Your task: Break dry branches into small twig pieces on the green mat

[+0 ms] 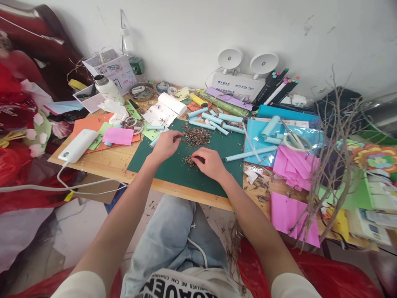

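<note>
A heap of dried brown plant bits (196, 136) lies on the dark green cutting mat (214, 182). My left hand (168, 145) is at the heap's left edge, its fingers curled together; whatever they hold is too small to make out. Closer to me, my right hand (208, 162) pinches at a smaller pile of the same dried bits (189, 160), fingertips touching it. Several light blue paper tubes (214, 120) lie loosely behind the heap, and a longer blue tube (252, 153) rests to the right of my right hand.
Scissors (294, 138) lie on a blue plastic packet (254, 124) beside pink crepe paper (291, 167). Bare branches (333, 165) stick up at the right. A white power bank (78, 145) with a cable sits at the left edge. An emergency light (238, 82) stands against the wall.
</note>
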{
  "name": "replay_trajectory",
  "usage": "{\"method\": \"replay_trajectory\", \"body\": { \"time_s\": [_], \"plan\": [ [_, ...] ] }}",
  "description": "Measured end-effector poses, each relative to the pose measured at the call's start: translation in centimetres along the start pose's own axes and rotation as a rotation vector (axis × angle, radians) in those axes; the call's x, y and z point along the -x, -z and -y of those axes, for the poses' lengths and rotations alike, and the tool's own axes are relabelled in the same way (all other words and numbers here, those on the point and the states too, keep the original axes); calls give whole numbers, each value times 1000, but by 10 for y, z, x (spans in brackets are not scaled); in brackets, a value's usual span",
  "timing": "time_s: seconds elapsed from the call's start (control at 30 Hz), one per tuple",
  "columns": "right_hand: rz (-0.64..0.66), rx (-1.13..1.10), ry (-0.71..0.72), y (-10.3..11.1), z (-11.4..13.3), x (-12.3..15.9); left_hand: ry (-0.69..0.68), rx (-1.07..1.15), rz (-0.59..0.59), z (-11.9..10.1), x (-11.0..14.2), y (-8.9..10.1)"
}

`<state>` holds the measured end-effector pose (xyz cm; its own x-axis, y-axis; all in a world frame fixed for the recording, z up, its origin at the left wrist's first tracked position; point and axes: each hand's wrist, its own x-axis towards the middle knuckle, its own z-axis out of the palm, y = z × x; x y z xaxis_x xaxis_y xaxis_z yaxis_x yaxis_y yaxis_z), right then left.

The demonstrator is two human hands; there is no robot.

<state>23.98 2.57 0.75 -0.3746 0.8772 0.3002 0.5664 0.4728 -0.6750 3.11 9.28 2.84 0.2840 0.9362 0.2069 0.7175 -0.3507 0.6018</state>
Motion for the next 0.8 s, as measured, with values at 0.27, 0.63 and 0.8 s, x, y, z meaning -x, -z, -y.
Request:
{"method": "replay_trajectory", "body": {
  "time_s": [0.27, 0.63, 0.8],
  "plan": [
    [-74, -1, -18, -2, -1, 0, -35, -211, -25, 9, -19, -5],
    [-48, 50, -3, -1, 0, 1, -194, -337, 174, 13, -53, -29],
    [-47, 64, -6, -2, -1, 1, -164, -285, 63, 4, -55, -18]
  ]
}}
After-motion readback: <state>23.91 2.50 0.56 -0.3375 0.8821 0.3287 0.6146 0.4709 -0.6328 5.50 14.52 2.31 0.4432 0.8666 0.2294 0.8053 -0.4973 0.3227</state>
